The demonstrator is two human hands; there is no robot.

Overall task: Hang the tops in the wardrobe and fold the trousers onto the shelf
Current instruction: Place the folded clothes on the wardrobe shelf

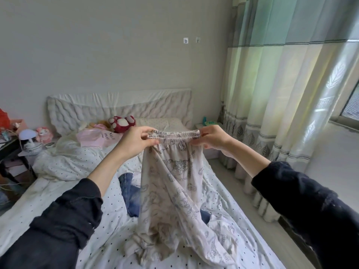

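I hold up a pair of cream printed trousers (174, 183) by their elastic waistband over the bed. My left hand (136, 141) pinches the waistband's left end and my right hand (211, 137) pinches its right end, stretching it level. The trouser legs hang down and bunch on the dotted bedsheet (108, 202). Blue jeans (131, 193) lie on the bed behind the hanging fabric, partly hidden by it. No wardrobe or shelf shows in this view.
A pink garment (97, 137) and plush toys (122, 123) lie near the padded headboard (116, 107). A cluttered dark side table (11, 150) stands at the left. Long curtains (281, 94) and a window fill the right, with floor between them and the bed.
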